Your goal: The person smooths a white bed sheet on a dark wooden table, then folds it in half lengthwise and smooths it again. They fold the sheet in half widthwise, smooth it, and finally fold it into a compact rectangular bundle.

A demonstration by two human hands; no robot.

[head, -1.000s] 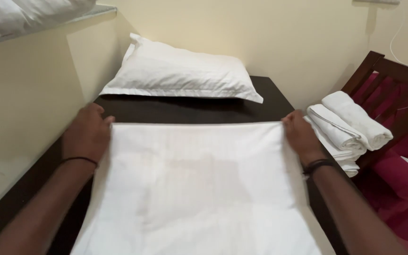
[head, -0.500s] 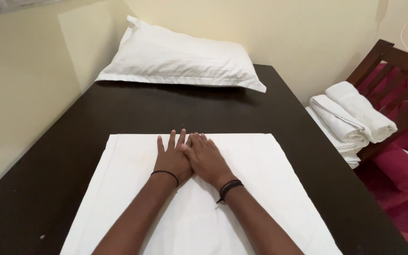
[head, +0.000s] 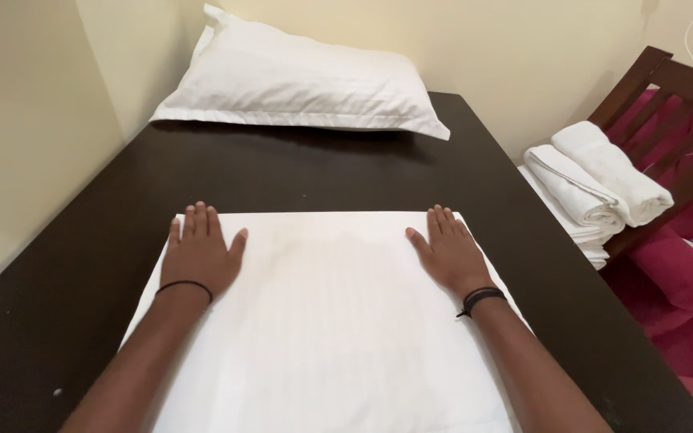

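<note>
Palms flat and open: left hand (head: 198, 256) and right hand (head: 449, 255) press the far corners of the white folded cloth sheet (head: 322, 321) on the dark wooden desk (head: 314, 172). Even outward strokes with spread fingers look best for smoothing it without dragging the sheet.

The left hand (head: 198, 252) is lying flat, palm down, on the far left corner of a white folded cloth (head: 326, 321), fingers spread and pointing away. The right hand (head: 447, 250) is lying flat on the far right corner, well apart from the left. Neither is closing a grip on the fabric. The cloth is resting on a dark worktop (head: 298, 172). A white pillow (head: 298, 80) is sitting at the worktop's far edge against the wall. 2 rolled white towels (head: 603, 176) are resting on folded white linen on a wooden chair (head: 675, 88) to the right.
</note>
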